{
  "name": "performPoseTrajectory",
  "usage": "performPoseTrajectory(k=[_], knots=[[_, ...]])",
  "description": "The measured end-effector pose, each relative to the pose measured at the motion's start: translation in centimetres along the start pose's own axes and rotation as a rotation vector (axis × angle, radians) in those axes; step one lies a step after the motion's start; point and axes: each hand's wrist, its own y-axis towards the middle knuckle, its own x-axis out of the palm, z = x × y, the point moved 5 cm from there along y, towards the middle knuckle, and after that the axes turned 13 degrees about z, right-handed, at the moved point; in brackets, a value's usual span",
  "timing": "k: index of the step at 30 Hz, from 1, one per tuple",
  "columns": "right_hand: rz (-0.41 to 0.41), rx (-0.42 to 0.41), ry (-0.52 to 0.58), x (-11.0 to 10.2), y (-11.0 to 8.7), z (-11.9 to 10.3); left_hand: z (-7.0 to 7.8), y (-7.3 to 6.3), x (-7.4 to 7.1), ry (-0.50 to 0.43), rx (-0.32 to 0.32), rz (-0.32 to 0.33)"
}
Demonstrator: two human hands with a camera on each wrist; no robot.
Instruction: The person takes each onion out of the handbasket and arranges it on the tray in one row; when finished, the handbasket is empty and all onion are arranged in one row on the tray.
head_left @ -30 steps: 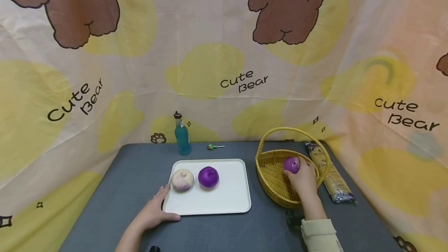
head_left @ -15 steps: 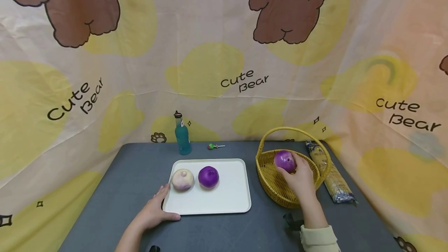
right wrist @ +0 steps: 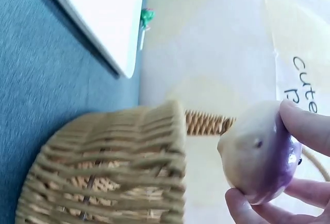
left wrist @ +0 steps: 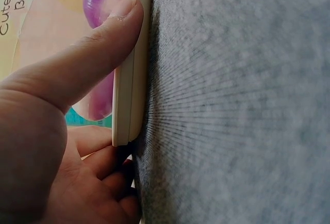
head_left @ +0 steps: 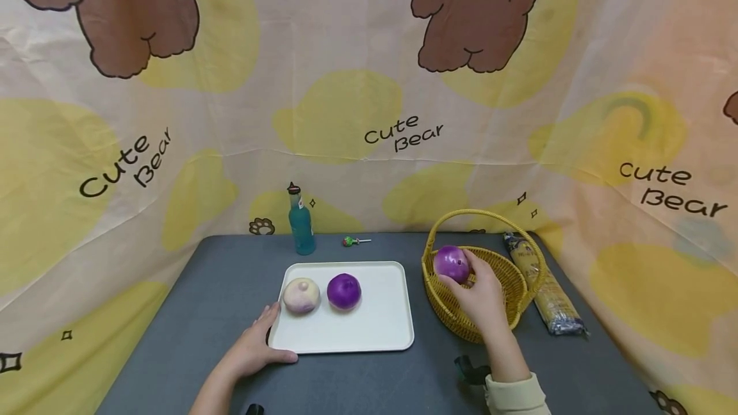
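My right hand (head_left: pixel 483 293) pinches a purple-and-white onion (head_left: pixel 451 264) above the left part of the yellow wicker basket (head_left: pixel 455 325). In the right wrist view, the held onion (right wrist: pixel 258 154) is pale at its pointed end, between thumb and fingertips, beyond the basket's rim (right wrist: pixel 178 147). My left hand (head_left: pixel 252 348) holds the near-left corner of a white tray (head_left: pixel 377 319), thumb on the front rim and fingers along the left side. On the tray sit a whitish onion (head_left: pixel 301 296) and a deep purple onion (head_left: pixel 344 292), side by side.
A blue bottle (head_left: pixel 301 226) stands behind the tray, with a green-and-red lollipop (head_left: pixel 353 241) to its right. Right of the basket lies a long yellow packet (head_left: pixel 548 287). The basket's tall handle (head_left: pixel 473 212) arches overhead. A printed cloth (head_left: pixel 346 120) hangs behind the grey table.
My right hand has moved left across the basket with the onion, lifting it a little. The left hand, the tray and the two onions on it have stayed in place.
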Motion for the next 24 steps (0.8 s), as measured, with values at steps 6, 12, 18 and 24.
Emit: performPoseTrajectory(k=[6, 12, 18, 24], knots=[[-0.005, -0.028, 0.042, 0.7, -0.4, -1.2, -0.1, 0.1, 0.1, 0.011, 0.004, 0.006], [-0.024, -0.040, 0.074, 1.6, -1.0, -2.2, -0.1, 0.0, 0.1, 0.007, 0.014, 0.010], [-0.045, -0.046, 0.089, 2.6, -1.5, -2.7, 0.0, -0.1, 0.1, 0.008, 0.015, 0.015], [-0.035, -0.089, 0.115, 3.5, -1.9, -3.3, 0.2, -0.1, 0.0, 0.009, 0.000, 0.014]])
